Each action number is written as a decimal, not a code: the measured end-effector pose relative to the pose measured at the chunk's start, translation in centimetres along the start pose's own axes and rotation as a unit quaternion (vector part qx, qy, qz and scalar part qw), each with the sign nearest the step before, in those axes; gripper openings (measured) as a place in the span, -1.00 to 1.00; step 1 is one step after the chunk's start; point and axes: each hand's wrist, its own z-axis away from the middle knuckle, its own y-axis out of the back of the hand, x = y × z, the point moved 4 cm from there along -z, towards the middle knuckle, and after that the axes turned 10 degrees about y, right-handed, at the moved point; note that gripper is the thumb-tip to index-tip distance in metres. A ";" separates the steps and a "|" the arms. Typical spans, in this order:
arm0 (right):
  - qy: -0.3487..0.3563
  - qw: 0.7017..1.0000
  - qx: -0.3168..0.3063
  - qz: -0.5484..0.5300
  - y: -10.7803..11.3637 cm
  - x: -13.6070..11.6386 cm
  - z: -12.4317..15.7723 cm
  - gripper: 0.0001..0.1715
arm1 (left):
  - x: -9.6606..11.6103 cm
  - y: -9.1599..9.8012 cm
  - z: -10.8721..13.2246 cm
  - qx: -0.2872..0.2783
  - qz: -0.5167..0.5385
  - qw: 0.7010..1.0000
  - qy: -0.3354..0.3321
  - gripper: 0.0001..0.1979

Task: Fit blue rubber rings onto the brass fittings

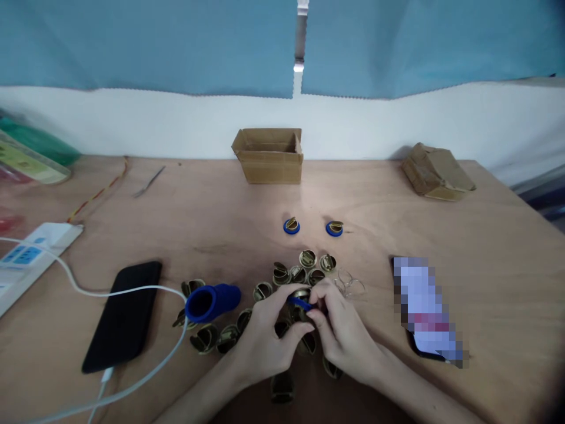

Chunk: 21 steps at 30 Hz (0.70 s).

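My left hand (276, 330) is closed around a round brass-coloured metal fitting (302, 292) with a blue ring (300, 303) at its edge. My right hand (342, 327) pinches the ring's right side between thumb and fingers. Part of the fitting is hidden by my fingers. Around and under both hands lie several similar brass-coloured fittings (308, 258), each with a raised flap. Beyond them stand two fittings with blue rings on them, a left one (291, 225) and a right one (334, 228). Left of my hands rests a blue hollow tube-shaped piece (225, 297).
An open cardboard box (272, 169) stands at the back, another carton (436, 172) at back right. A black phone (126, 318) with a white cable (132, 290) lies left, a lit phone (426, 312) right. Thin wire loops (351, 285) lie near my right hand; a power strip (53, 244) sits far left.
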 end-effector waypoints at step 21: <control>-0.131 0.954 -0.009 -0.269 1.6 0.8 -0.5 -0.91 | -0.3 0.7 0.1 -0.041 0.059 0.995 -0.069 -0.68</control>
